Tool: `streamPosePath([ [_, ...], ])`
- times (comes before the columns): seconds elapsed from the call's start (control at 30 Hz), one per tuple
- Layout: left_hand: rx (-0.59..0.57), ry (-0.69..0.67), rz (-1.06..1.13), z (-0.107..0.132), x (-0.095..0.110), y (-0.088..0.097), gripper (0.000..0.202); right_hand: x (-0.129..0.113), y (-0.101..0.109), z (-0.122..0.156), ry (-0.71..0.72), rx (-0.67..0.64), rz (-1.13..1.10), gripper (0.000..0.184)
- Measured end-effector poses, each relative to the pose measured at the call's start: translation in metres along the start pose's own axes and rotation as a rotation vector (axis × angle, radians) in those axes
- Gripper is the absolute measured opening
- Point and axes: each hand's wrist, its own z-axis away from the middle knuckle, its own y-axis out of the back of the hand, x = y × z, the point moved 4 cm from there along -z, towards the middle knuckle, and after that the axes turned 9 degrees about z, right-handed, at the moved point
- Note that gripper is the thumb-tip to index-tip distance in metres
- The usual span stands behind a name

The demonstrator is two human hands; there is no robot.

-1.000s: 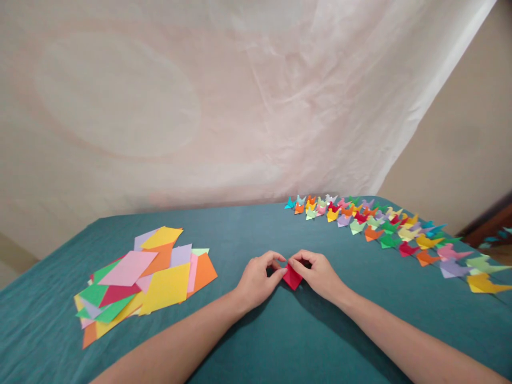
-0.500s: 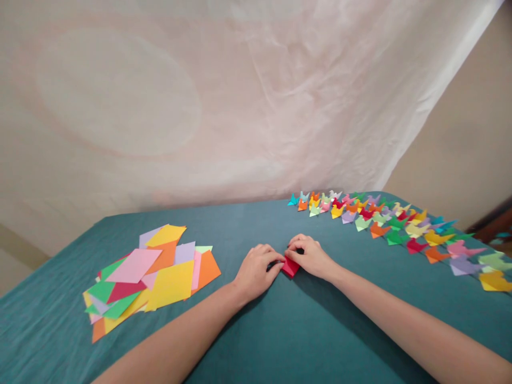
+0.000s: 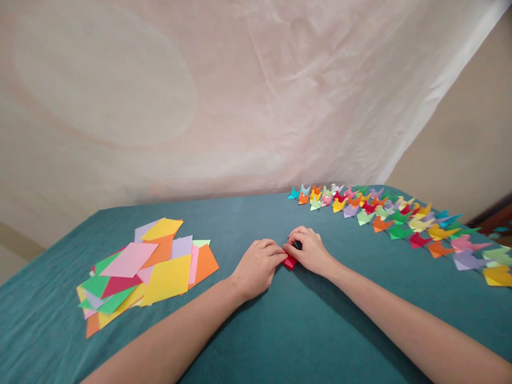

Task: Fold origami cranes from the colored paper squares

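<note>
A small piece of folded red paper point(image 3: 290, 262) lies on the green cloth between my two hands, partly covered by fingers. My left hand point(image 3: 260, 265) rests at its left side, fingers together and their tips pressed on the paper's edge. From the right, my right hand point(image 3: 310, 249) pinches the paper's upper part between thumb and fingers. Most of the paper's far side is hidden under the fingertips.
Left of my hands lies a loose pile of coloured paper sheets point(image 3: 168, 281). Several rows of folded paper birds point(image 3: 382, 224) stand along the right and far right of the cloth-covered table point(image 3: 248, 224). A pale cloth point(image 3: 224, 96) hangs behind.
The left hand's fingers have closed in and flattened over the red paper's left side, and less of the paper shows. The right hand has shifted slightly. The view has tilted a little.
</note>
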Motion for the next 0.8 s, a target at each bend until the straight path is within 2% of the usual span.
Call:
streamPosePath([
  [0.37, -0.013, 0.001, -0.014, 0.001, 0.0, -0.003, 0.037, 0.002, 0.005, 0.003, 0.061, 0.018, -0.011, 0.009],
  [0.5, -0.02, 0.002, -0.018, 0.002, -0.001, -0.004, 0.037, 0.0, 0.012, 0.008, 0.153, 0.038, -0.026, 0.007],
  [0.8, -0.023, -0.002, -0.046, 0.001, -0.001, -0.006, 0.036, -0.015, 0.022, 0.033, 0.392, -0.018, 0.111, 0.02],
])
